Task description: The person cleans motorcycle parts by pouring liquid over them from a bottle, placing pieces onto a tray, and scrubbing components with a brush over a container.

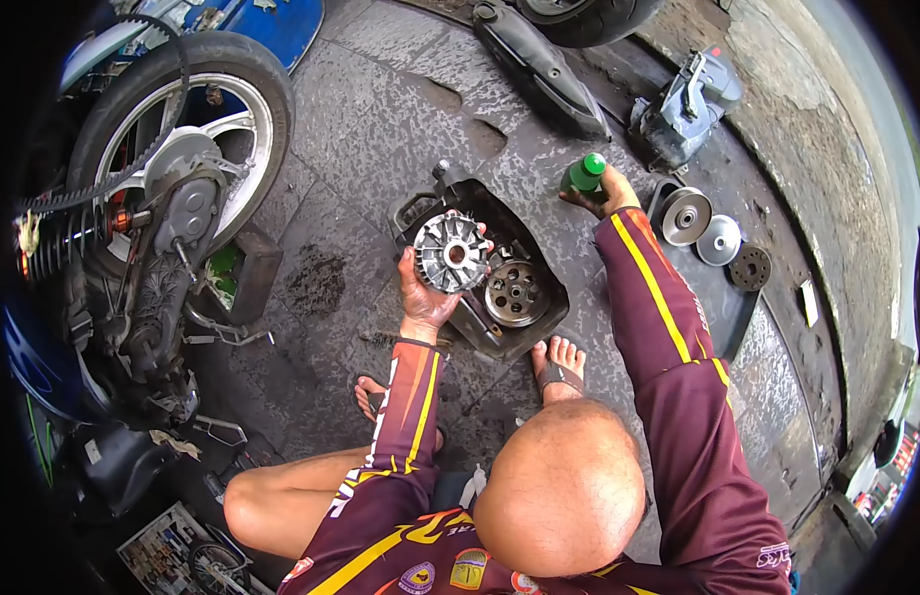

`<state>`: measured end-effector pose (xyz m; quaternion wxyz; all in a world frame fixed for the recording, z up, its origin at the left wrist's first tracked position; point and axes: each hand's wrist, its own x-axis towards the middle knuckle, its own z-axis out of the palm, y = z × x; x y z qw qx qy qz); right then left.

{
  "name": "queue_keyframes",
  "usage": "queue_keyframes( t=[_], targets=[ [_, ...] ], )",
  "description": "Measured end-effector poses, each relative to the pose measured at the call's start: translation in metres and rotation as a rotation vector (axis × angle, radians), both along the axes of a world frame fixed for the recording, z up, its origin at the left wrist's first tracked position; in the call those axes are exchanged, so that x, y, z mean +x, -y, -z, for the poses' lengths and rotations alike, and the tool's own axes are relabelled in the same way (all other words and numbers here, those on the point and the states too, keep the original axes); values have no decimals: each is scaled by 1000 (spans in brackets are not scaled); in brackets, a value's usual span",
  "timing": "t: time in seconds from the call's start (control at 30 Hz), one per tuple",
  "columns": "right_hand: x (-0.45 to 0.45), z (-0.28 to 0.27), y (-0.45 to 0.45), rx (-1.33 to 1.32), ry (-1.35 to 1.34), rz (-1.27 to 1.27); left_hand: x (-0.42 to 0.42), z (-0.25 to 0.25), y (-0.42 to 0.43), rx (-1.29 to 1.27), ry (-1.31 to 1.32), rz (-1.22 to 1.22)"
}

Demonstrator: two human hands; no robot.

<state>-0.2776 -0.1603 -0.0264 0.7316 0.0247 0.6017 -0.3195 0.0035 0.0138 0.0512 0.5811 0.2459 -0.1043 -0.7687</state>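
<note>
My left hand grips a round silver finned pulley face with a copper-coloured bushing in its centre, fins upward. It is held over the left part of a black cut-open plastic tray. Inside that tray lies a round metal part with holes, like a clutch drum, beside smaller parts I cannot make out. Out to the right, my right hand is wrapped round a small green bottle with a green cap. The bottle is upright or slightly tilted, close to the ground; whether it touches is unclear.
A motorbike wheel and engine case stand at the left. On the right, a pulley, a silver disc and a dark holed plate lie on a dark cover. A long black cover and grey housing lie ahead.
</note>
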Motion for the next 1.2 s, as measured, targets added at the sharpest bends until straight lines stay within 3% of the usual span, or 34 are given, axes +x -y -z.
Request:
queue_keyframes(
  t=[0.1,0.17,0.2,0.3,0.47,0.63,0.77,0.8,0.87,0.9,1.03,1.1,1.2],
  targets=[
    [-4,-3,2,-49,-9,-41,-4,-8,12,17,481,-22],
    [-7,-14,3,-25,-13,-56,-10,-16,16,-15,971,35],
    [-10,-17,4,-18,-11,-88,-13,-18,18,-73,1305,78],
    [-14,-17,5,-60,-26,-97,-26,-23,20,-409,1937,56],
    [-23,-9,3,-176,-143,-135,-35,-28,16,-525,2102,111],
    [-22,-39,-10,-137,-211,-11,-33,-32,15,-577,2131,189],
    [-27,-19,-15,-246,-257,-110,-34,-40,15,-646,2170,189],
    [-28,19,-5,-288,-474,-198,-37,-39,16,-686,2168,170],
    [-22,11,-16,-338,-1164,-367,-41,-45,13,-695,2149,199],
    [-22,-46,-43,-382,-672,-54,-46,-53,12,-662,2147,218],
    [-32,-105,-152,-753,-403,246,-85,-92,9,-799,2085,134],
    [-49,-125,-225,-762,-384,292,-112,-109,6,-840,1999,151],
    [-88,-88,-322,-561,-850,522,-149,-90,15,-1026,1988,278]
  ],
)
